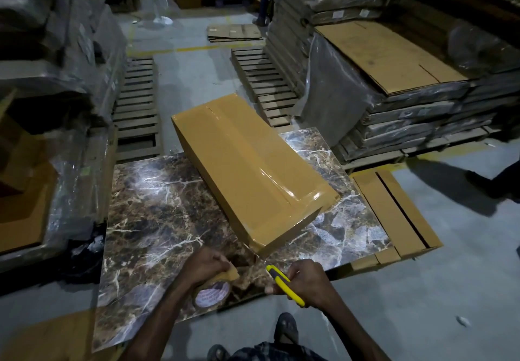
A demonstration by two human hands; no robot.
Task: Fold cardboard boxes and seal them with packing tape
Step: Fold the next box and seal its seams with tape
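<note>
Taping step, apparently ending. At 6 o'clock of box (247, 169), left grip (206, 266) grasps tape roll (213, 293) and right grip (305, 282) grasps cutter (284, 283). Next move likely calls for severing the strand.

Dim light falls on a grey concrete floor (197, 79) crossed by yellow painted lines (194, 49). A glossy brown marble-patterned surface (157, 214) spreads ahead of the left grip (206, 266) and right grip (305, 280). Beyond both, slatted wooden pallets (135, 113) line the aisle. Plastic-wrapped stacks of flat cartons (408, 124) rise well out to either side.
</note>
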